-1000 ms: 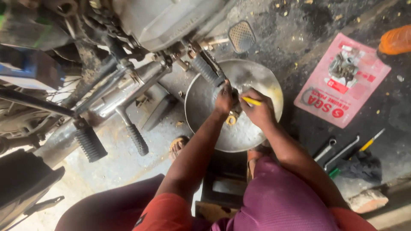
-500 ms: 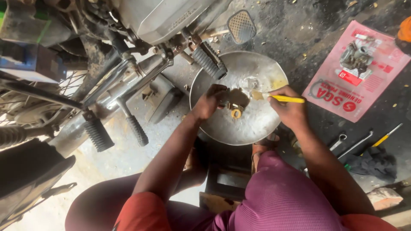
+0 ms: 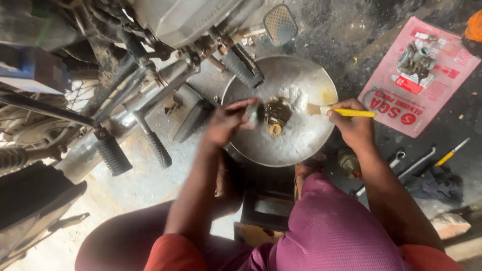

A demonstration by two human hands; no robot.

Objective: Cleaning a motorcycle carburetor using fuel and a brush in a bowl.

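A round metal basin (image 3: 301,145) sits on the ground below a motorcycle's underside, with pale liquid, a dark part (image 3: 277,111) and a small yellow ring (image 3: 275,129) in it. My left hand (image 3: 228,120) reaches over the basin's left side and pinches a small grey metal part (image 3: 252,113). My right hand (image 3: 354,125) holds a yellow-handled brush (image 3: 341,111) over the basin's right rim, bristles pointing left toward the dark part.
The motorcycle's footpegs (image 3: 242,65), kick lever and stand (image 3: 113,155) hang close at the left. A pink parts package (image 3: 416,80) with metal pieces lies at the right. Wrenches (image 3: 416,163), a yellow screwdriver (image 3: 452,152) and a dark rag (image 3: 437,183) lie beside my right arm.
Both hands have come down from the footpeg area into the basin and spread apart. The brush now points sideways at the dark part; the left hand holds a small metal part.
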